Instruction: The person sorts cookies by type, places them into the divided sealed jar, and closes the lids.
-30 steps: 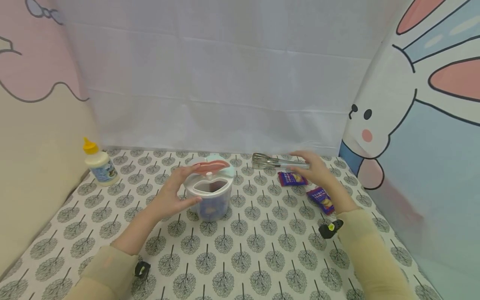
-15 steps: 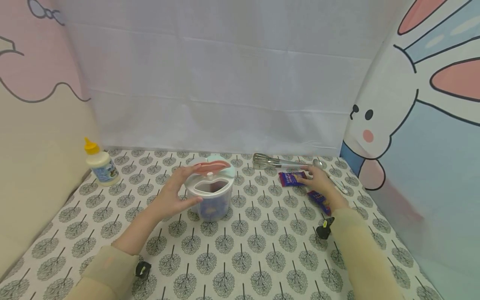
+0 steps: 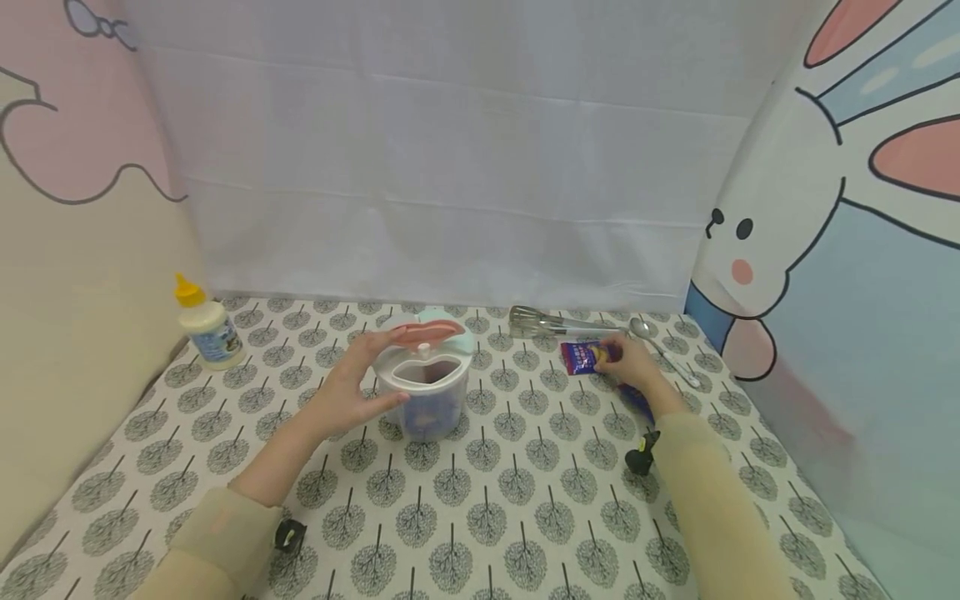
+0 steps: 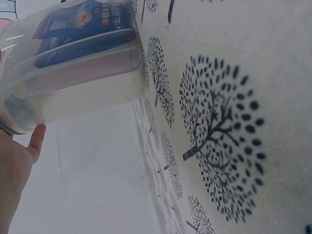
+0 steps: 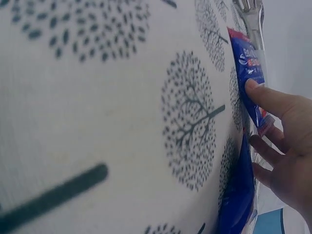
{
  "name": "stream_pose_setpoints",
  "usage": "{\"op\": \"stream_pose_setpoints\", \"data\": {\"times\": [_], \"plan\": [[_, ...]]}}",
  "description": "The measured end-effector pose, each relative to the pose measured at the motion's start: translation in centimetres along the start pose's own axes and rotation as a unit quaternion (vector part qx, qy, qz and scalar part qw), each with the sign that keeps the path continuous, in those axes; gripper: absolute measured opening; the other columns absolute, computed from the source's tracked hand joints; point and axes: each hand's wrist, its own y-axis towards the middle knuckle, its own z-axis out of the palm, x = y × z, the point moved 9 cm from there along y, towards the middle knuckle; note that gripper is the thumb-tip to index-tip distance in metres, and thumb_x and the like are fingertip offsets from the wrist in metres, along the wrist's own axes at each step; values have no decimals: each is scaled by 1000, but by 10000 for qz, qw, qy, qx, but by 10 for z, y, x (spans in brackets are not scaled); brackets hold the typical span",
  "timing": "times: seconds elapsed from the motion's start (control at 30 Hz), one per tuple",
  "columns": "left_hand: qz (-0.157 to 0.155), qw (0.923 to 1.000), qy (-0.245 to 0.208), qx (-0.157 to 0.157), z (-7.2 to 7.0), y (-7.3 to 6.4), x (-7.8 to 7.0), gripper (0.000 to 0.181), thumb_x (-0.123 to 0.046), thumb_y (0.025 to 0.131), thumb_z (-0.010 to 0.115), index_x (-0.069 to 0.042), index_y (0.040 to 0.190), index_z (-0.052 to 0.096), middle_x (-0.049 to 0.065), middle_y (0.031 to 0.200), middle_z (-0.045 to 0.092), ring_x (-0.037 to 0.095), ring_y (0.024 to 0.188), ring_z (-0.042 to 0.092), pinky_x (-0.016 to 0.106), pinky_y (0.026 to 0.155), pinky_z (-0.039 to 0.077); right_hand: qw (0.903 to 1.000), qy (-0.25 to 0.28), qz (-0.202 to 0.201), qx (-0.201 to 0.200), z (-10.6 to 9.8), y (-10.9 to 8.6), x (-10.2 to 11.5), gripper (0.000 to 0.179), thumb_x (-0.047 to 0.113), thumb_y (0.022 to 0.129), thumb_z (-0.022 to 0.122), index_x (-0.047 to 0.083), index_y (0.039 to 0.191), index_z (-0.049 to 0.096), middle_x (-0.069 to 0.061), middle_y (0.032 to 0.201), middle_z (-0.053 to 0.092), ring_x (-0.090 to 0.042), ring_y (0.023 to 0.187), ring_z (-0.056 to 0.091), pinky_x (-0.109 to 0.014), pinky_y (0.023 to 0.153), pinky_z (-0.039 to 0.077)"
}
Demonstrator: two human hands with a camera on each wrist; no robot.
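Observation:
A clear plastic storage canister (image 3: 430,412) with a white, pink and pale-green lid stands left of centre. Its pink flap (image 3: 431,333) is raised beside an opening in the lid. My left hand (image 3: 356,387) holds the canister, with the fingers at the flap and the thumb against the side. Through its wall, the left wrist view shows blue snack packets (image 4: 83,24) inside. On the right, my right hand (image 3: 633,367) pinches a blue-and-red snack packet (image 3: 577,358) lying on the cloth, thumb on top. A second snack packet (image 5: 236,195) lies partly hidden below that hand.
Metal tongs (image 3: 536,322) lie behind the packets. A spoon (image 3: 667,350) lies right of my right hand. At the far left stands a glue bottle (image 3: 213,337) with a yellow cap. Fabric walls (image 3: 450,167) border the tree-print tablecloth (image 3: 487,517).
My right hand has come down from above the tongs' handle and taken hold of the farther snack packet. The spoon has come into view. My left hand stays at the canister.

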Motion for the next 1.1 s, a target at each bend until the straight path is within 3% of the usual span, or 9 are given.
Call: {"op": "stream_pose_setpoints", "data": {"times": [0.2, 0.43, 0.73, 1.1], "plan": [[-57, 10000, 36, 35, 2, -1, 2, 90, -28, 75, 79, -30, 148, 27, 5, 139, 43, 27, 125, 41, 63, 98, 37, 9997, 109, 81, -212, -7, -2, 7, 47, 16, 87, 67, 2, 129, 50, -27, 122, 52, -42, 112, 50, -54, 92, 47], [-106, 9999, 59, 66, 2, -1, 2, 90, -29, 75, 79, -31, 148, 26, 5, 138, 43, 26, 124, 41, 63, 98, 38, 9967, 84, -514, -623, -21, -10, 35, 35, 13, 90, 63, 1, 123, 57, -23, 121, 53, -40, 108, 54, -53, 91, 48], [-145, 9998, 94, 60, 1, -1, 1, 89, -30, 75, 78, -31, 148, 26, 6, 138, 43, 29, 125, 41, 65, 98, 36, 9881, 150, -1344, -734, -45, -27, 96, 26, 12, 91, 62, 6, 117, 64, -17, 116, 57, -36, 105, 57, -48, 86, 52], [-90, 9999, 75, 57, 1, -1, 0, 90, -30, 75, 79, -31, 148, 26, 6, 138, 43, 27, 124, 41, 64, 98, 37, 9666, 97, -2298, -1135, -74, -63, 179, 18, 7, 88, 65, 12, 104, 69, -8, 109, 65, -29, 100, 61, -44, 81, 55]]}}
